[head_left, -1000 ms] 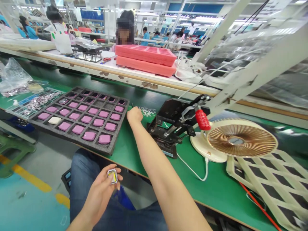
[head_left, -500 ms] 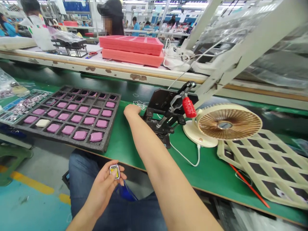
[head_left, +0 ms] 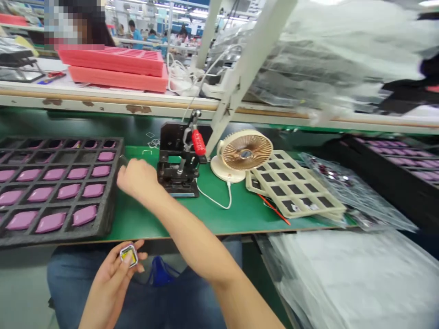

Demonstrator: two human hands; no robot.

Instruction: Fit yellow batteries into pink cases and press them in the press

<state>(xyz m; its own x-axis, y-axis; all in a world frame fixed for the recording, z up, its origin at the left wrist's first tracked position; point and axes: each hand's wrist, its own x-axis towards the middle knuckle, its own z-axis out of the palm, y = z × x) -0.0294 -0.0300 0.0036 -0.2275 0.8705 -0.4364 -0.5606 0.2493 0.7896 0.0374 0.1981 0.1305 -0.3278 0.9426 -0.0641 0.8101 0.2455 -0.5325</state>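
Observation:
Over my lap, my left hand (head_left: 118, 269) holds a small square watch case (head_left: 129, 257) between thumb and fingers. Its rim is pale and yellow shows inside it. My right hand (head_left: 139, 178) is closed above the green bench, between the dark foam tray (head_left: 109, 201) and the black toggle-clamp press (head_left: 178, 178). A short dark tip (head_left: 123, 160) sticks out by its fingers; what it belongs to is hidden. Thin white ring-shaped pieces (head_left: 154, 142) lie behind my right hand. Purple square pieces (head_left: 56, 222) fill many tray pockets.
A cream desk fan (head_left: 245, 153) stands right of the press, its white cable crossing the bench. Cream divider trays (head_left: 295, 183), a red stick (head_left: 274, 210) and clear plastic trays (head_left: 356, 187) lie farther right. Pink foam trays (head_left: 116, 77) sit on the shelf above.
My view has swung to the right. My right hand has moved away from the white rings toward the foam tray, and a dark tip now shows by it. My left hand still holds the watch case.

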